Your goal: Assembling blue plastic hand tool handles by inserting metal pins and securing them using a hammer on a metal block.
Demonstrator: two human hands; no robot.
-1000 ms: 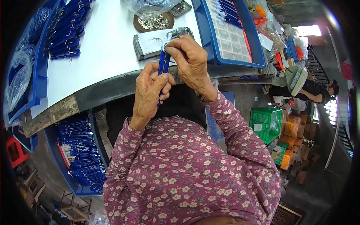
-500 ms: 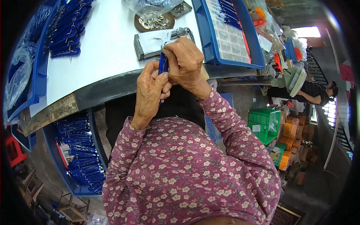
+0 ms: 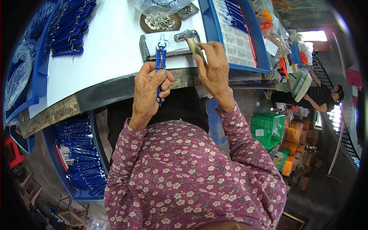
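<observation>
My left hand [image 3: 150, 90] is closed around a blue two-legged tool [image 3: 158, 63] that looks like a drawing compass, with a silvery round head and a ridged stem at the top. It stands up from my fingers, its head in front of a grey metal block [image 3: 144, 48] topped with white. My right hand [image 3: 214, 73] has thumb and fingers around the handle of a hammer [image 3: 193, 45]. The hammer's metal head is over the block's right end; part of its handle is hidden by my hand.
Behind the block sit a brown dish of small metal pins [image 3: 160, 23] and a small grey tray [image 3: 188, 10]. Blue trays flank the white tabletop [image 3: 103, 50], the right one [image 3: 245, 68] holding blue parts. Below left, a blue bin [image 3: 71, 194] holds many more. Another person [image 3: 326, 96] works at far right.
My right hand has left the top of the blue compass-like tool and moved right to the hammer's handle. The left hand has shifted slightly left, and the tool's head and legs now show.
</observation>
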